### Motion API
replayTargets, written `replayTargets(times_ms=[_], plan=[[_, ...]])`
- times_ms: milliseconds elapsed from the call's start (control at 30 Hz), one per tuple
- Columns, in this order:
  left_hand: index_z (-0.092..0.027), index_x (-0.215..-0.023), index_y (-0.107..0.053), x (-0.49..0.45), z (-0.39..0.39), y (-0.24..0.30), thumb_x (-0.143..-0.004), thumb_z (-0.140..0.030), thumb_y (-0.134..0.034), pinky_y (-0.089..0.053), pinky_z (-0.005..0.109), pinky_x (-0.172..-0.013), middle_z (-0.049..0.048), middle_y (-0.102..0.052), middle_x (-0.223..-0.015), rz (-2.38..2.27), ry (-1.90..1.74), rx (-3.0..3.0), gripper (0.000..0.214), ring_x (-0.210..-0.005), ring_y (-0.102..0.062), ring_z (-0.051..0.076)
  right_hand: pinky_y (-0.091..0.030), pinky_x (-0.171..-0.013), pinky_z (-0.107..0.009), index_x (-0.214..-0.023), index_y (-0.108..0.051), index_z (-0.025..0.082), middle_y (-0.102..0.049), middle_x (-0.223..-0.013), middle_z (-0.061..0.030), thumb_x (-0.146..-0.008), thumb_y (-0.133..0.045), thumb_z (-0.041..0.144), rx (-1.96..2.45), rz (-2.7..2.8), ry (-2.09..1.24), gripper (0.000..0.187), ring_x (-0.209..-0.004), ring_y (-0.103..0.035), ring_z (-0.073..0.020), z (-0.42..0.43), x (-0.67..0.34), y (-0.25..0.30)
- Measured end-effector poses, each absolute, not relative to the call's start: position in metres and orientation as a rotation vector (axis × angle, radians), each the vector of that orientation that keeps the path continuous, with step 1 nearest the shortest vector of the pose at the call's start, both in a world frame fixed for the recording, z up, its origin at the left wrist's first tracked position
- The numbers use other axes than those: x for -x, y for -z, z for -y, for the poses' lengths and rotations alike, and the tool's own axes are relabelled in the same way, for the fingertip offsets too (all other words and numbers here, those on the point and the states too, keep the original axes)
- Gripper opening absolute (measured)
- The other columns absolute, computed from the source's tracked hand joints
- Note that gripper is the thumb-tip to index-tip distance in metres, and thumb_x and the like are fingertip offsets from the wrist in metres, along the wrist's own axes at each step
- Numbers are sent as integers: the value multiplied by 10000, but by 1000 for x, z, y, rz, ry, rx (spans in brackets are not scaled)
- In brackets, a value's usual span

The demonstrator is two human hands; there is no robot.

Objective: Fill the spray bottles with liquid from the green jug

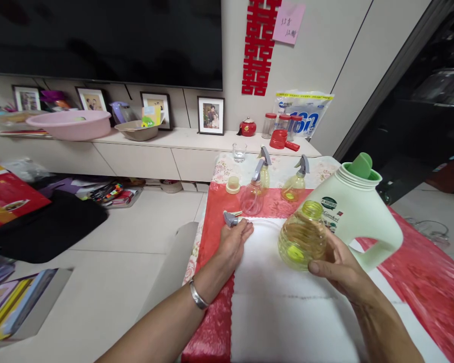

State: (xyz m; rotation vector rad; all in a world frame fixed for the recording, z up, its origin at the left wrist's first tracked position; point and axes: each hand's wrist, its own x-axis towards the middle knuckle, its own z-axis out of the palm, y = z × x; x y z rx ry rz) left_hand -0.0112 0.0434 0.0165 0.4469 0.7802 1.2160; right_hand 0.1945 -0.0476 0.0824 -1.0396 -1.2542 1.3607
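Note:
My right hand is closed around a clear yellow ribbed spray bottle with no top on it. A yellow-green label shows low on its side. In my left hand is a grey trigger spray head, its thin clear tube pointing right toward the bottle. Just beyond stand a pink spray bottle, a yellow spray bottle partly behind it, and another yellow spray bottle. Close behind my right hand is a large pale green jug with a green scoop-like piece in its mouth.
A pale cap and a small glass cup sit at the table's far left. White cloth covers part of the red table cover. On the ledge behind are a red scoop, jars and a pink basin.

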Motion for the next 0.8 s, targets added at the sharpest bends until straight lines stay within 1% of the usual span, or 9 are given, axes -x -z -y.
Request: replayTargets(times_ms=[67, 167, 233, 333, 433, 533, 600, 700, 800], plan=[[-174, -787, -544, 13, -41, -16, -765, -195, -835, -516, 394, -1060, -7, -649, -737, -822, -1209, -449, 293, -757, -686, 115, -459, -1111, -463, -1557, -352, 237, -462, -1485, -144, -701, -862, 399, 1038, 1255, -1327, 1010, -1373, -455, -330, 47, -194, -83], [-134, -851, -609, 18, -36, -15, -845, -330, -773, -551, 464, -1018, 146, -740, -936, -876, -1127, -474, 256, -892, -736, 221, -437, -1133, -470, -1554, -359, 245, -461, -1487, -137, -708, -862, 384, 1041, 1260, -1310, 994, -1368, -461, -324, 45, -193, -81], [-102, -907, -645, 22, -33, -14, -896, -439, -694, -552, 490, -1014, 234, -730, -1093, -888, -1058, -497, 340, -964, -740, 272, -443, -1127, -464, -1543, -375, 256, -447, -1501, -128, -711, -863, 373, 1044, 1261, -1323, 972, -1381, -447, -320, 44, -191, -79], [-60, -951, -672, 26, -30, -10, -920, -502, -629, -531, 500, -1037, 296, -692, -1188, -855, -986, -471, 445, -1013, -733, 305, -449, -1122, -454, -1527, -390, 252, -414, -1525, -127, -712, -865, 367, 1047, 1265, -1353, 950, -1399, -423, -314, 42, -189, -74], [-45, -962, -675, 26, -26, -11, -940, -472, -599, -526, 462, -1038, 285, -704, -1158, -795, -889, -376, 434, -1012, -732, 297, -443, -1127, -438, -1516, -390, 244, -399, -1534, -132, -712, -871, 354, 1056, 1244, -1374, 943, -1396, -428, -302, 40, -186, -68], [-79, -944, -664, 21, -16, -18, -957, -360, -561, -550, 437, -980, 218, -742, -1038, -795, -803, -341, 300, -912, -743, 259, -432, -1136, -417, -1494, -409, 252, -402, -1534, -125, -718, -873, 353, 1078, 1214, -1367, 910, -1387, -440, -285, 38, -183, -63], [-117, -981, -653, 17, -6, -26, -941, -341, -576, -557, 444, -932, 175, -742, -1019, -848, -869, -458, 240, -888, -732, 250, -420, -1144, -421, -1489, -421, 254, -408, -1530, -123, -724, -869, 371, 1070, 1199, -1370, 894, -1379, -451, -286, 37, -180, -62], [-178, -1164, -634, 14, 6, -36, -923, -468, -616, -504, 456, -997, 159, -667, -1260, -903, -1080, -837, 377, -1116, -663, 286, -409, -1151, -431, -1509, -407, 248, -413, -1526, -126, -725, -868, 394, 1040, 1183, -1370, 921, -1377, -453, -292, 36, -175, -63], [-243, -1400, -515, 13, 10, -42, -855, -549, -694, -409, 466, -1119, 146, -504, -1495, -698, -1086, -1111, 650, -1385, -474, 332, -399, -1160, -430, -1556, -339, 262, -396, -1540, -117, -773, -832, 430, 1011, 1198, -1383, 940, -1397, -429, -280, 36, -170, -62]])
